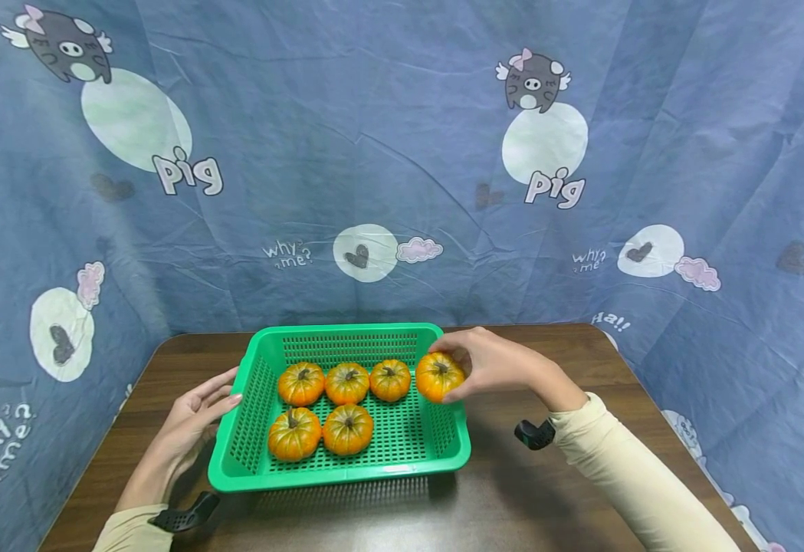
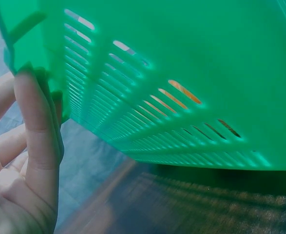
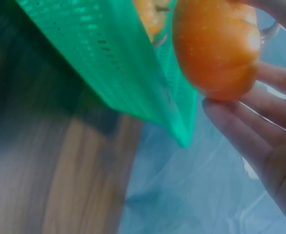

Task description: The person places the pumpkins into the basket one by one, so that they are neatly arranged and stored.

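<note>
My right hand [image 1: 494,364] grips a small orange pumpkin [image 1: 438,377] over the right end of a green plastic basket [image 1: 339,481]. In the right wrist view the pumpkin [image 3: 216,51] sits between thumb and fingers, just above the basket rim [image 3: 169,105]. My left hand [image 1: 191,422] holds the basket's left rim, with the thumb at the edge. The left wrist view has its fingers [image 2: 38,131] against the slotted basket wall [image 2: 191,58]. Inside the basket lie several more pumpkins: three in a back row, including a middle one [image 1: 347,383], and two in front, one at left [image 1: 294,435].
The basket is over a brown wooden table [image 1: 546,491]. A blue cloth [image 1: 402,153] printed with pigs and hearts hangs behind the table and along both sides. Black wrist devices [image 1: 535,435] sit beside both cream sleeves [image 1: 636,475].
</note>
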Demonstrator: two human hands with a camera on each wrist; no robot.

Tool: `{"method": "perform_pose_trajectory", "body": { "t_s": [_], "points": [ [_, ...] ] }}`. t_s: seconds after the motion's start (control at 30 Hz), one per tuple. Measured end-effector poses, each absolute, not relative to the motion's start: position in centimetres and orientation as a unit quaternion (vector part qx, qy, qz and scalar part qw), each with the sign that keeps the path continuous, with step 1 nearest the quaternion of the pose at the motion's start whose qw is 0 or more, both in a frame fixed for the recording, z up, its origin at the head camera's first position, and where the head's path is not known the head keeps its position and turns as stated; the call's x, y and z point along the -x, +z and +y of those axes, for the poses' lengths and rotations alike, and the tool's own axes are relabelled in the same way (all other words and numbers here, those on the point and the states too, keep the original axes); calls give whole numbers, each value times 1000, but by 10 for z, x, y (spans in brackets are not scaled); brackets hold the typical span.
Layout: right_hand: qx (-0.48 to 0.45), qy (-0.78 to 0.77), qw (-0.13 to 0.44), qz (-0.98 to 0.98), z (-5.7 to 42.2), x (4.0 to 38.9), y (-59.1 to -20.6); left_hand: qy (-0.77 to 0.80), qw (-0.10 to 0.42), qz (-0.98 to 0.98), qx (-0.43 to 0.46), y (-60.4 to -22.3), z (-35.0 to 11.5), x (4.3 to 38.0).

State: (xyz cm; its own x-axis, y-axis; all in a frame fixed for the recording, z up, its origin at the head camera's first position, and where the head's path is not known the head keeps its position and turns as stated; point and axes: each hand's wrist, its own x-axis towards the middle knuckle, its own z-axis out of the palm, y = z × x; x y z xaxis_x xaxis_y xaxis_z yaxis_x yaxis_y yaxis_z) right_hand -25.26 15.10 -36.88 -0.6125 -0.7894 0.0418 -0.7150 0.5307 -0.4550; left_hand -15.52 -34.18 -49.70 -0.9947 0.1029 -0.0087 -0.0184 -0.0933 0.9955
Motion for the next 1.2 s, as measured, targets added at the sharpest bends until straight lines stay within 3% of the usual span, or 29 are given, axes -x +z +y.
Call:
{"method": "perform_pose_trajectory", "body": {
  "t_s": [0.73,1.2],
  "points": [
    [489,-35,167,855,78,252,-374,731,40,681,-27,-497,-341,154],
    [526,119,155,828,46,245,-390,739,40,671,-35,-497,-342,155]
  ]
}}
